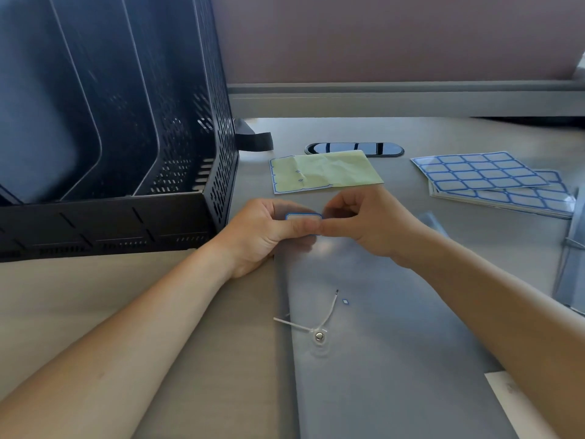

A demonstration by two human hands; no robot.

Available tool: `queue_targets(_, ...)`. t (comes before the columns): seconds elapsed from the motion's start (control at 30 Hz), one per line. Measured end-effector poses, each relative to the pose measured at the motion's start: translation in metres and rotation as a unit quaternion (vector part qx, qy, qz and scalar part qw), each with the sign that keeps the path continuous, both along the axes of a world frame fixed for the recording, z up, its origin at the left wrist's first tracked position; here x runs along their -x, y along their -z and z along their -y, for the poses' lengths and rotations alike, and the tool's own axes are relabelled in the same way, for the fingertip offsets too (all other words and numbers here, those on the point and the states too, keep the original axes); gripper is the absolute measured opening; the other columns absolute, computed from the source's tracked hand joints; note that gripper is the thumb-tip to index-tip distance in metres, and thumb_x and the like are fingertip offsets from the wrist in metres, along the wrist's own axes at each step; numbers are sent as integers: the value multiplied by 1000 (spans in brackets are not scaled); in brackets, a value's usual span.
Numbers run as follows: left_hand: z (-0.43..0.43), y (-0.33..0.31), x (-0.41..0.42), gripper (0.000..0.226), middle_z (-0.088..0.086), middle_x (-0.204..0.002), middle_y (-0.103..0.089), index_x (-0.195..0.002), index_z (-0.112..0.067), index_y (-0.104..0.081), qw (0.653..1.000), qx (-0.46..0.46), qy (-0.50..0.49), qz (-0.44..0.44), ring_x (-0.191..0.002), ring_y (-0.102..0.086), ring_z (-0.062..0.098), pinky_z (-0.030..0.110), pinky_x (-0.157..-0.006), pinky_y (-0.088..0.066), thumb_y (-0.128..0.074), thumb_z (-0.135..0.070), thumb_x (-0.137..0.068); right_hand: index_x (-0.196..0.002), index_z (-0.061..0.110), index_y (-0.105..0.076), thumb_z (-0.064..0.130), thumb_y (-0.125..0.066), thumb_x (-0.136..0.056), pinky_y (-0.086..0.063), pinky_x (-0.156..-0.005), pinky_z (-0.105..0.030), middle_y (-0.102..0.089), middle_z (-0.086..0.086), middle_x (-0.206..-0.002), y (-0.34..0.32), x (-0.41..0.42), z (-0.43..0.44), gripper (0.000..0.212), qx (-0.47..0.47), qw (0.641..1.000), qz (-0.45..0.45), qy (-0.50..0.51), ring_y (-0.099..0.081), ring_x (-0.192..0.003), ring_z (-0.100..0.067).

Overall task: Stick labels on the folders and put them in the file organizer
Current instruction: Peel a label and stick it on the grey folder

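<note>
- Label (303, 218): one small white sticker with a blue border, being held over the far end of the folder, between both hands; whether it is touching the folder cannot be told.
- Left hand (262, 229): fingers are curling, thumb and forefinger pinching the label's left part; the heel of the hand is resting at the folder's left edge.
- Right hand (367, 226): fingers are curling likewise, thumb tip and forefinger pinching the label's right end, meeting the left thumb.
- Folder (395, 359): translucent grey-blue plastic, lying flat on the desk (205, 327) and running from the hands toward the camera; a metal snap button (319, 336) with a thin cord (330, 307) is sitting near its left edge, a tiny blue diamond scrap (345, 301) lying just beside the cord.
- File organizer (126, 122): black perforated metal with upright dividers, standing at the left, just beside the left hand.
- Backing sheet (326, 171): pale green, creased, stripped of most labels, lying beyond the hands.
- Label sheets (481, 172): a stack of blue-bordered grids, lying at the far right, well apart from the organizer.
- Further folders (573, 248): same grey-blue plastic, showing partly at the right edge.
- Cable port (354, 148): glossy dark oval, sitting in the desk behind the backing sheet.
</note>
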State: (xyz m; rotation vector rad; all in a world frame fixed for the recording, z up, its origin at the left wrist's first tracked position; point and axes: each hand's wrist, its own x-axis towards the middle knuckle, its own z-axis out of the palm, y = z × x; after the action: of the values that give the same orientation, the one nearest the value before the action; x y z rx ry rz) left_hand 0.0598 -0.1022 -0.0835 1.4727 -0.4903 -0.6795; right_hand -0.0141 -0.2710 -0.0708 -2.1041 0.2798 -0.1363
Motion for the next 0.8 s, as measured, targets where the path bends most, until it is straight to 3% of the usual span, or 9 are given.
queue_targets(0.1, 0, -2, 2, 15, 9, -75, -72, -89, -4, -73, 1000, -6, -6, -4, -58, -65, 14, 23, -60, -57, -73, -6, -75, -82, 20, -72, 18, -87, -71, -47, -78, -31, -71, 0, -82, -5, 2, 6, 18, -58, 997, -28, -49, -62, -79, -11)
queue_targets(0.2, 3, -2, 7, 8, 7, -64, -68, -84, -5, -70, 998, -21, -36, 36, -51, -62, 11, 21, -54, -53, -69, 3, -83, -79, 17, -71, 10, -87, -70, -48, -77, -27, -69, -1, -78, -5, 2, 4, 19, -61, 997, -11, -47, -61, -75, -11)
queue_targets(0.33, 4, -1, 5, 10, 8, -66, -68, -80, -10, -72, 996, -32, -46, 67, -53, -62, 12, 22, -57, -54, -71, 0, -83, -72, 23, -72, 22, -90, -62, -49, -73, -31, -68, 10, -67, 0, 1, 1, 21, -25, 999, 21, 8, -60, -68, -9)
queue_targets(0.43, 3, -1, 5, 9, 5, -67, -71, -80, -10, -75, 999, -8, -43, 32, -57, -64, 13, 23, -62, -55, -72, -1, -81, -78, 22, -73, 22, -90, -62, -49, -72, -34, -68, 8, -69, -1, 3, 2, 23, -49, 999, 22, 7, -60, -68, -9)
queue_targets(0.53, 0, -3, 5, 12, 9, -73, -74, -87, -6, -77, 998, 42, -7, -50, -61, -68, 17, 25, -64, -56, -71, -9, -77, -83, 17, -72, 20, -91, -64, -44, -66, -26, -66, 6, -70, -5, 5, 1, 27, -67, 997, 3, -26, -57, -63, -5)
queue_targets(0.6, -2, -4, 2, 24, 11, -76, -74, -95, 1, -73, 993, 67, 12, -93, -62, -70, 18, 25, -62, -58, -66, -12, -76, -76, 18, -70, 28, -92, -60, -42, -63, -25, -65, 6, -68, -4, 4, 0, 29, -45, 999, 6, -12, -54, -61, -6)
queue_targets(0.67, -4, -4, 0, 25, 11, -77, -75, -99, 4, -70, 992, 73, 9, -104, -62, -71, 17, 24, -61, -58, -64, -8, -78, -65, 22, -68, 45, -90, -47, -43, -67, -31, -63, 10, -62, 0, 2, -2, 37, -13, 1000, 16, 19, -53, -61, -9)
queue_targets(0.73, -3, -3, 0, 17, 10, -77, -75, -98, 2, -70, 994, 69, -1, -90, -62, -71, 16, 23, -61, -58, -61, -1, -84, -64, 30, -69, 62, -81, -32, -44, -76, -40, -61, 15, -56, 3, -1, -3, 47, 17, 998, 18, 50, -53, -61, -10)
queue_targets(0.8, -2, -1, 0, 16, 6, -73, -75, -95, -1, -70, 996, 60, -7, -59, -61, -70, 13, 21, -61, -57, -56, 4, -90, -68, 36, -68, 67, -74, -29, -43, -81, -43, -60, 18, -55, 4, -2, -3, 51, 30, 998, 19, 52, -53, -61, -10)
